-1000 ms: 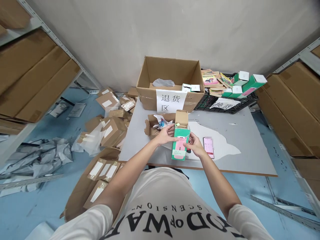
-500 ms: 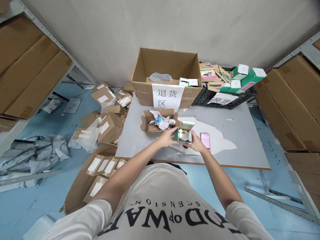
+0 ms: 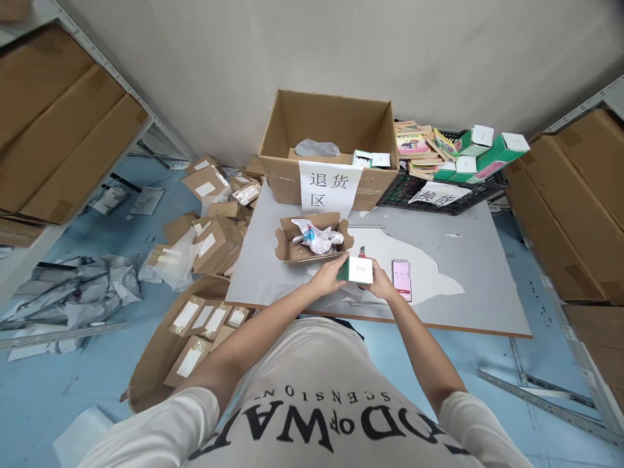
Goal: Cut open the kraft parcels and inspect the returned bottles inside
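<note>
Green box point(image 3: 359, 270): sitting between both hands above the near part of the table, its white printed end facing up and its green side showing toward the left.
Left hand point(image 3: 329, 276): clamping its fingers on the box's left side.
Right hand point(image 3: 381, 285): bracing the right side, its fingers closing on the box; some fingertips are hiding behind it.
Handling, judged: probably behaving as light, fairly stiff card, with smooth faces perhaps sliding a little under dry fingers; contents are staying out of sight, so weight and fragility are remaining uncertain.
Best hold, judged: opposite side walls, low down, since hard squeezing would be risking dents mid-panel.
Red tool point(image 3: 362, 251): lying just beyond the box, partly covered by it.
Small carton point(image 3: 312, 256): standing open to the left, its brown walls showing notched end flaps and holding crumpled wrap point(image 3: 319, 239), thin and creased.
Phone point(image 3: 402, 279): lying flat to the right, slim and glossy.
Table point(image 3: 482, 286): presenting a smooth grey top with a brown edge.
</note>
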Available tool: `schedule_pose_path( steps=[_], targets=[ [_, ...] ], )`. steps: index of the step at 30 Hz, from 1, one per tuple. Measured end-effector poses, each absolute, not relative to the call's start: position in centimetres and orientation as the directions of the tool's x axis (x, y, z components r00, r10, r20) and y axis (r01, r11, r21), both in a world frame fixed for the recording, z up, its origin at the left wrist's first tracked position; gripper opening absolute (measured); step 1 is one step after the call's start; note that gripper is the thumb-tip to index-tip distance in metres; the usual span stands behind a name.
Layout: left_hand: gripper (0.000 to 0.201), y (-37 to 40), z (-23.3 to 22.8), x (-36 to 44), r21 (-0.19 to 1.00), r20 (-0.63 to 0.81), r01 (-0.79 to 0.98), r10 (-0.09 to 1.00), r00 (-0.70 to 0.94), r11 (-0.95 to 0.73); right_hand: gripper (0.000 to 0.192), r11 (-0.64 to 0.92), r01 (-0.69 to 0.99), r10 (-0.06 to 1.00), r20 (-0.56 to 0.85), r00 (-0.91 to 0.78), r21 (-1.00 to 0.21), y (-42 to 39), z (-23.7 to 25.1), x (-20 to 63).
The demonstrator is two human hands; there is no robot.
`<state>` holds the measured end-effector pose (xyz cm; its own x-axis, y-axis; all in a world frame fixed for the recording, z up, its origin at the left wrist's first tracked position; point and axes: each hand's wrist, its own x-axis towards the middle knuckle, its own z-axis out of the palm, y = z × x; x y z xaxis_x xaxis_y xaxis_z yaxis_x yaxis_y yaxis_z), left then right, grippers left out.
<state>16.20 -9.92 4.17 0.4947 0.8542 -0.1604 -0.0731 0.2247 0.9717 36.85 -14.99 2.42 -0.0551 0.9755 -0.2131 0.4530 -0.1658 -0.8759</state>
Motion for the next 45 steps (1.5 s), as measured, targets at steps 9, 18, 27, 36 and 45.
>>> schedule_pose_path(
  steps=[9, 18, 27, 36, 45],
  targets=[
    [0.079, -9.5, 5.1, 15.0, 0.976, -0.134, -0.078, 0.846, 0.517, 0.202, 0.077, -0.265, 0.331, 0.958, -0.286, -0.016, -0.906, -14.8, 1.2, 36.4],
    [0.077, -9.2, 3.9, 15.1, 0.999, -0.042, 0.048, 0.860, 0.508, 0.020, 0.074, -0.305, 0.217, 0.945, -0.323, -0.051, -0.927, -14.2, -0.7, 36.0],
    [0.080, -8.0, 2.2, 15.1, 0.966, 0.083, 0.150, 0.798, 0.597, -0.213, 0.083, -0.315, 0.207, 0.942, -0.332, -0.049, -0.926, -14.1, -1.0, 36.2],
    [0.073, -7.1, 1.3, 15.5, 0.804, 0.133, 0.356, 0.727, 0.674, -0.477, 0.094, -0.260, 0.228, 0.956, -0.284, -0.079, -0.938, -14.5, -1.5, 36.7],
    [0.026, -6.6, 2.9, 16.7, 0.774, 0.125, 0.452, 0.806, 0.578, -0.444, 0.087, -0.123, 0.301, 0.992, -0.121, 0.027, -0.946, -16.0, 0.5, 38.1]
  ],
)
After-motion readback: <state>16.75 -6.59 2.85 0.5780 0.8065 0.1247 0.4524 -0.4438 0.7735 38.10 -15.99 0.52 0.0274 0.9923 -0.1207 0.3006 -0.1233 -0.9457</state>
